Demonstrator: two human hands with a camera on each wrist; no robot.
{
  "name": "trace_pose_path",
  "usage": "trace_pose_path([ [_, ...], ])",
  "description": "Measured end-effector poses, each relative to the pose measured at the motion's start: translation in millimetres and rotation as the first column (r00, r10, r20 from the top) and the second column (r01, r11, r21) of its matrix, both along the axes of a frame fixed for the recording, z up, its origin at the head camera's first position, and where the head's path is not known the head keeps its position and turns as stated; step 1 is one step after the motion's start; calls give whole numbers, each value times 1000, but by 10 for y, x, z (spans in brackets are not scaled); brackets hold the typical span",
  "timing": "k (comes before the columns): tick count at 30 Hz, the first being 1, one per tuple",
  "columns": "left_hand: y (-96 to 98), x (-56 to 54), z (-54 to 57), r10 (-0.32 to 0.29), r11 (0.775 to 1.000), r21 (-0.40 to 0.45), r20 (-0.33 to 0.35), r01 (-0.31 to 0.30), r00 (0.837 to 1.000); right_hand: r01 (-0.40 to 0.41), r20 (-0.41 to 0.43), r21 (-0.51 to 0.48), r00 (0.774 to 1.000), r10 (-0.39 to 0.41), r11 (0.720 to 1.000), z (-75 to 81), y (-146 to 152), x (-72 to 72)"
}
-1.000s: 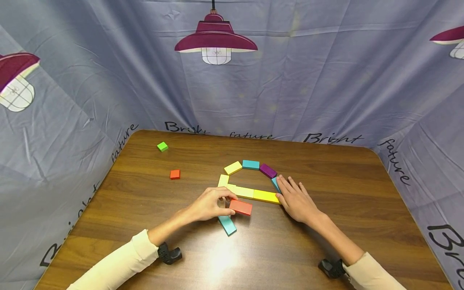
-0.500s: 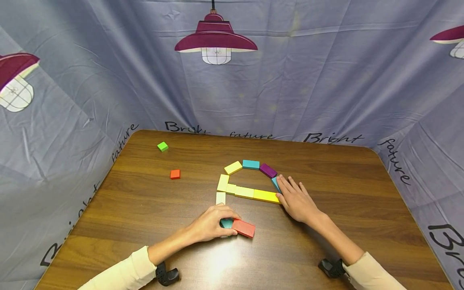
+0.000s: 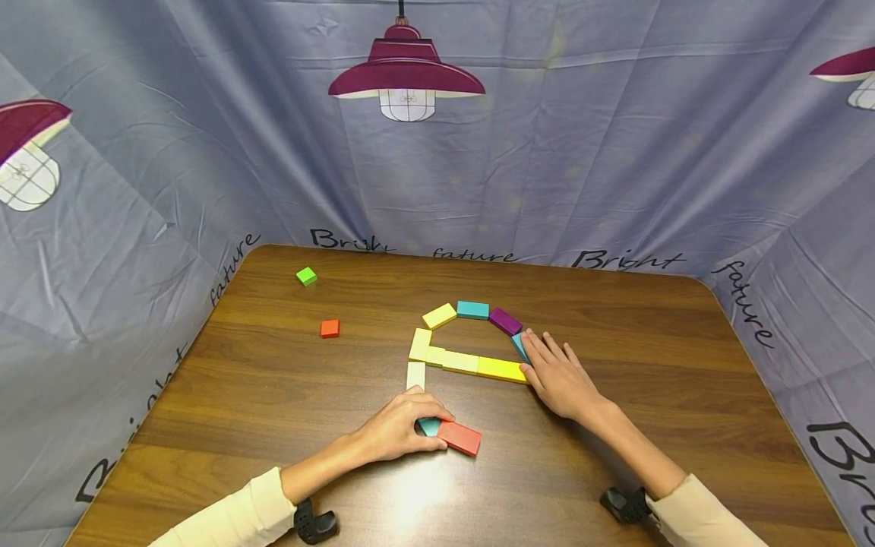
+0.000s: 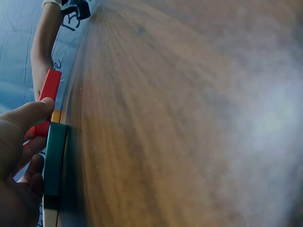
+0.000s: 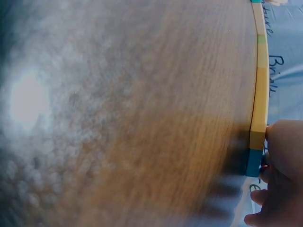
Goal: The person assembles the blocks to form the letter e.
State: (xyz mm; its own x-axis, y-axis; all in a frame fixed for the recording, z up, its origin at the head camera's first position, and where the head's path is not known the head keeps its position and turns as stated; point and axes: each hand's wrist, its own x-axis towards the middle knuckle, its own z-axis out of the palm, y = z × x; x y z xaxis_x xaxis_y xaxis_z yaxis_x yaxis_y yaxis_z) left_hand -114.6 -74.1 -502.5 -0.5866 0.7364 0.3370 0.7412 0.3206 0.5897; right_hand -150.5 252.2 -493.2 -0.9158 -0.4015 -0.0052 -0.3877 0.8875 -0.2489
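Observation:
My left hand (image 3: 395,429) pinches a red block (image 3: 460,438) between thumb and fingers. The red block sits close to the end of a teal block (image 3: 429,427), which the hand partly covers; whether they touch is unclear. In the left wrist view, the red block (image 4: 51,84) tilts above the teal block (image 4: 56,161). A pale yellow block (image 3: 415,375) lies beyond the left fingers. My right hand (image 3: 562,380) lies palm down with straight fingers, touching a blue block (image 3: 519,348) and the end of a yellow block (image 3: 501,369).
A curve of blocks runs behind: a pale block (image 3: 420,345), a yellow block (image 3: 440,315), a teal block (image 3: 473,310) and a purple block (image 3: 506,320). Small green (image 3: 306,276) and red (image 3: 330,328) blocks lie at the left. Curtains surround the wooden table (image 3: 273,395).
My left hand has carried the red block toward the table's near side, mostly in the first half second, uncovering the pale block. My right hand stays in place.

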Motion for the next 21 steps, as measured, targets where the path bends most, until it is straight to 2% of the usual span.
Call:
trace_pose_path([
  [8, 23, 7, -20, -8, 1000, -28, -22, 7, 1000, -1, -6, -6, 1000, 1, 1000, 8, 1, 1],
  [21, 40, 74, -15, 21, 998, -64, 15, -20, 1000, -3, -9, -9, 1000, 3, 1000, 8, -2, 4],
])
